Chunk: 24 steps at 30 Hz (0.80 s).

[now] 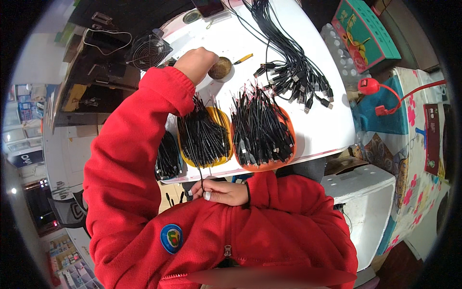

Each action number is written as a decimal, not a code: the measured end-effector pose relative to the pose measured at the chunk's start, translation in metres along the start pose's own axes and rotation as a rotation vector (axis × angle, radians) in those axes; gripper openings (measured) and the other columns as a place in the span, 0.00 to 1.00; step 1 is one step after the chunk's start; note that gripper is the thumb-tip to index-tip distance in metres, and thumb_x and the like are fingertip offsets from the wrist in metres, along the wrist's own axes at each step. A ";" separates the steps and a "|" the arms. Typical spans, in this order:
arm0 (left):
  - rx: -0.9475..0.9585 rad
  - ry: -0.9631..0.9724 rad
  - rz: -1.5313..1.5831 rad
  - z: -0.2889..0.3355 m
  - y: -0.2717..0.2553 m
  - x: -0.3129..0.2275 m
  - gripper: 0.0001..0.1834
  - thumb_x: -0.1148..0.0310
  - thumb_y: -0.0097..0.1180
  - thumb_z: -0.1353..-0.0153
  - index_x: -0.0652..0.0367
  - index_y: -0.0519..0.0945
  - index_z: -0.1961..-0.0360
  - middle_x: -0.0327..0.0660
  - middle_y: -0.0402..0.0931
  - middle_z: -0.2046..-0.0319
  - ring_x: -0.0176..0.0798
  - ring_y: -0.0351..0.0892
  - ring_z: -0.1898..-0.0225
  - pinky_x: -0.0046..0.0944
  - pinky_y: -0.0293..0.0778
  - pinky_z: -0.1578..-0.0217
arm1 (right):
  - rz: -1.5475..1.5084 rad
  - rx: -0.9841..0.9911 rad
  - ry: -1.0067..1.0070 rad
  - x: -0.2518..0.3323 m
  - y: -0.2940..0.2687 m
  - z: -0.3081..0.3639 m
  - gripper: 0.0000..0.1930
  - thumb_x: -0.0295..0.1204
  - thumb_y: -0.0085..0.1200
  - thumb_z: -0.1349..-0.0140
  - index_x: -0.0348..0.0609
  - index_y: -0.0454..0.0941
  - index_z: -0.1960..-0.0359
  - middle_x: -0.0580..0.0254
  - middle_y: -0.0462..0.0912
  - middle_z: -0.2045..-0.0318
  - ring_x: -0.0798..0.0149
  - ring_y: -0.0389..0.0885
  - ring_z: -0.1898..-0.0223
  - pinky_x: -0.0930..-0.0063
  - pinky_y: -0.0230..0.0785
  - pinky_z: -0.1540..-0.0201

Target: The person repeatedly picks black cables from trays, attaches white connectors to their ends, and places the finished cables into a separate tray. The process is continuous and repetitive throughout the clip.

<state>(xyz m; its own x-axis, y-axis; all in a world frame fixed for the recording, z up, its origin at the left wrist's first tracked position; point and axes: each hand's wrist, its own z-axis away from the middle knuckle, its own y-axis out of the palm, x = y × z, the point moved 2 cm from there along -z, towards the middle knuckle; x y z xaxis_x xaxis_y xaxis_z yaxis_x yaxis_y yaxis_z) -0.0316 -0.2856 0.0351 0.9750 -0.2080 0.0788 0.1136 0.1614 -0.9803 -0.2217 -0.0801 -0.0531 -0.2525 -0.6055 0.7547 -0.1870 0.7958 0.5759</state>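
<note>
My left hand (197, 65) is a closed fist over the white table's far left, beside a round tin (220, 68) with a brown surface. What its fingers hold, if anything, is hidden. Close to my body, my right hand (224, 191) pinches a thin black cable (202, 182) just off the table's near edge. Black cables (202, 137) with stripped ends fill a yellow tray (224, 118) between my hands. To its right, an orange tray (262, 167) is heaped with black USB cables (262, 127). More black cables (167, 156) lie left of the yellow tray, partly under my sleeve.
A large bundle of black USB cables (298, 72) spreads over the table's far right. A yellow-and-black tool (243, 59) lies behind the tin. A black fan (149, 50) stands at the far left. On the right are a teal box (368, 38), a red plug (368, 85) and a white foam box (365, 192).
</note>
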 end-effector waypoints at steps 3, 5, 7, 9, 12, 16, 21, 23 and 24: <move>-0.014 0.020 -0.016 -0.003 0.003 -0.001 0.07 0.76 0.53 0.50 0.63 0.81 0.70 0.56 0.79 0.73 0.56 0.81 0.67 0.46 0.76 0.64 | 0.007 0.003 -0.026 0.001 -0.001 0.000 0.18 0.39 0.35 0.28 0.37 0.61 0.47 0.61 0.71 0.55 0.69 0.67 0.49 0.73 0.58 0.43; -0.004 0.033 -0.034 -0.004 0.006 -0.001 0.07 0.77 0.51 0.50 0.63 0.79 0.70 0.56 0.78 0.74 0.57 0.80 0.67 0.48 0.75 0.65 | 0.028 0.005 -0.039 0.000 -0.001 0.001 0.18 0.38 0.35 0.28 0.37 0.62 0.47 0.61 0.71 0.55 0.70 0.67 0.50 0.74 0.58 0.44; 0.008 0.021 -0.064 -0.007 0.009 -0.002 0.07 0.77 0.51 0.50 0.63 0.79 0.70 0.56 0.78 0.74 0.57 0.80 0.67 0.48 0.75 0.64 | 0.051 -0.002 -0.035 -0.001 -0.001 0.001 0.17 0.38 0.36 0.28 0.37 0.62 0.47 0.61 0.70 0.55 0.70 0.66 0.50 0.74 0.58 0.44; 0.018 0.007 -0.086 -0.009 0.011 -0.003 0.07 0.78 0.51 0.50 0.63 0.79 0.69 0.55 0.78 0.74 0.57 0.80 0.67 0.48 0.75 0.64 | 0.067 -0.005 -0.028 -0.001 -0.001 0.001 0.17 0.38 0.36 0.28 0.37 0.62 0.48 0.62 0.70 0.55 0.70 0.66 0.50 0.74 0.58 0.44; 0.025 -0.004 -0.093 -0.011 0.014 -0.003 0.07 0.77 0.52 0.50 0.63 0.79 0.69 0.55 0.78 0.73 0.57 0.80 0.67 0.47 0.76 0.65 | 0.083 -0.010 -0.031 -0.002 -0.002 0.001 0.17 0.38 0.36 0.28 0.37 0.62 0.48 0.62 0.70 0.55 0.70 0.66 0.50 0.74 0.59 0.44; -0.027 0.006 -0.017 -0.003 0.009 0.003 0.06 0.76 0.53 0.49 0.64 0.79 0.69 0.55 0.78 0.74 0.57 0.80 0.68 0.47 0.75 0.66 | 0.077 -0.007 -0.036 -0.002 0.000 0.001 0.17 0.38 0.36 0.28 0.37 0.62 0.48 0.62 0.70 0.56 0.71 0.66 0.51 0.74 0.59 0.45; -0.164 -0.011 0.208 0.038 -0.014 0.027 0.05 0.75 0.53 0.45 0.65 0.79 0.69 0.53 0.75 0.79 0.54 0.78 0.73 0.45 0.72 0.71 | 0.020 0.013 0.054 -0.005 0.004 0.000 0.17 0.37 0.36 0.28 0.37 0.62 0.47 0.62 0.70 0.55 0.71 0.66 0.50 0.75 0.58 0.44; -0.215 -0.068 0.298 0.066 -0.022 0.040 0.05 0.76 0.53 0.44 0.65 0.77 0.67 0.51 0.75 0.80 0.52 0.78 0.76 0.42 0.72 0.73 | 0.002 0.016 0.083 -0.007 0.006 0.000 0.17 0.37 0.36 0.28 0.37 0.62 0.46 0.62 0.70 0.55 0.71 0.66 0.50 0.75 0.58 0.44; -0.243 -0.111 0.338 0.080 -0.025 0.048 0.04 0.76 0.53 0.44 0.65 0.77 0.67 0.51 0.75 0.80 0.52 0.78 0.76 0.41 0.72 0.74 | -0.008 0.020 0.098 -0.008 0.007 -0.001 0.17 0.37 0.36 0.28 0.37 0.61 0.46 0.62 0.70 0.55 0.71 0.66 0.50 0.75 0.58 0.44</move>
<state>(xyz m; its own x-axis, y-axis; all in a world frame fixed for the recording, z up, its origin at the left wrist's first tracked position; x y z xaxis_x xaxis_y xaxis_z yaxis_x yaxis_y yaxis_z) 0.0279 -0.2225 0.0779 0.9657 -0.0754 -0.2485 -0.2514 -0.0321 -0.9673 -0.2204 -0.0694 -0.0548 -0.1572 -0.6089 0.7775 -0.2080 0.7900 0.5767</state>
